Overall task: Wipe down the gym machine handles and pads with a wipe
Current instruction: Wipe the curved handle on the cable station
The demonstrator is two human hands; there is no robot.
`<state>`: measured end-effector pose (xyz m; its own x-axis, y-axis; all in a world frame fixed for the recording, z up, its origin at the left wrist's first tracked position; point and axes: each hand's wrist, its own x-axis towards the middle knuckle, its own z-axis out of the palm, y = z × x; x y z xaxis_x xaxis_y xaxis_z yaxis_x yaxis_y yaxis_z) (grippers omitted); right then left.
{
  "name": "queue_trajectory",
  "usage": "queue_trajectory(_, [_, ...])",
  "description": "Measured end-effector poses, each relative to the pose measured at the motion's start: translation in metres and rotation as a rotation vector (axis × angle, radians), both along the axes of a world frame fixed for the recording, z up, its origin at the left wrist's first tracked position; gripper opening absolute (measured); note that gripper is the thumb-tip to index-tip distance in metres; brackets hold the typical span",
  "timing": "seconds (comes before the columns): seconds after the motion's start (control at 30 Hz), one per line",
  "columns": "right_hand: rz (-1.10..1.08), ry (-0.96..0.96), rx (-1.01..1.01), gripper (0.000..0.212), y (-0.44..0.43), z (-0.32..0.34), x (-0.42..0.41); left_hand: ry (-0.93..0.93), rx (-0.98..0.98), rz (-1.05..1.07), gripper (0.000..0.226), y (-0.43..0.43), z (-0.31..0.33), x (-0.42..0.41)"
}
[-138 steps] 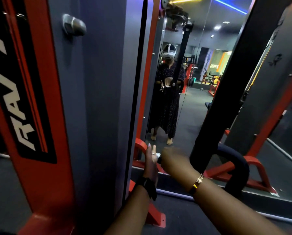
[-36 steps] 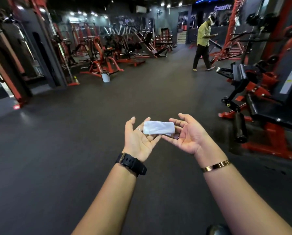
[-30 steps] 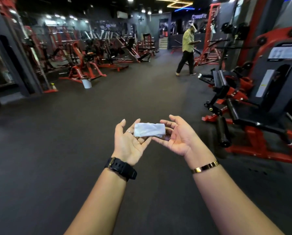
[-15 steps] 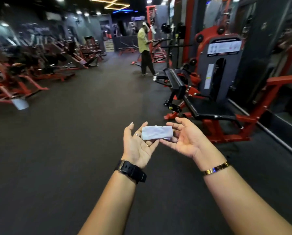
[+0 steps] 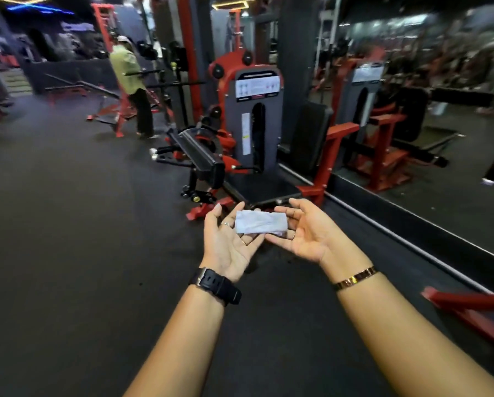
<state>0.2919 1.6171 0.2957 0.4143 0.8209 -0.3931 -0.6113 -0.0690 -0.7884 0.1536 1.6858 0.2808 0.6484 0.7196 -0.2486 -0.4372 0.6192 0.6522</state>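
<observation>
A folded white wipe [image 5: 260,222] lies across the fingertips of both my hands, held out in front of me, palms up. My left hand [image 5: 229,244], with a black watch on the wrist, carries its left end on straight fingers. My right hand [image 5: 306,233], with a gold bracelet, carries the right end the same way. Just beyond the hands stands a red and grey gym machine [image 5: 257,121] with a black seat pad [image 5: 263,188], a black back pad [image 5: 308,141] and black padded arms [image 5: 202,156].
A mirror wall [image 5: 429,116] runs along the right, with a dark ledge at its foot. A red machine foot [image 5: 469,308] juts in at lower right. A person in a yellow-green shirt [image 5: 131,81] stands at racks further back. Dark rubber floor [image 5: 68,224] spreads left.
The view has swung right and closed in on the red and grey machine. My hands keep the same palms-up pose with the wipe lying across them.
</observation>
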Motion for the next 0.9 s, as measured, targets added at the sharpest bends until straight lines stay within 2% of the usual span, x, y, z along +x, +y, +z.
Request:
queue_trajectory(0.47, [-0.403,0.004,0.040,0.026,-0.018,-0.001,0.218,-0.006,0.009,-0.386,0.052,0.030,-0.001,0.256])
queue_trajectory(0.7, [-0.608,-0.034,0.077,0.025,-0.068,0.019,0.347,-0.029,0.031,-0.581,0.052,-0.003,0.019,0.409])
queue_trajectory(0.9, [-0.813,0.008,0.062,0.024,-0.120,0.008,0.413,-0.017,0.012,-0.769,0.050,-0.045,0.008,0.505])
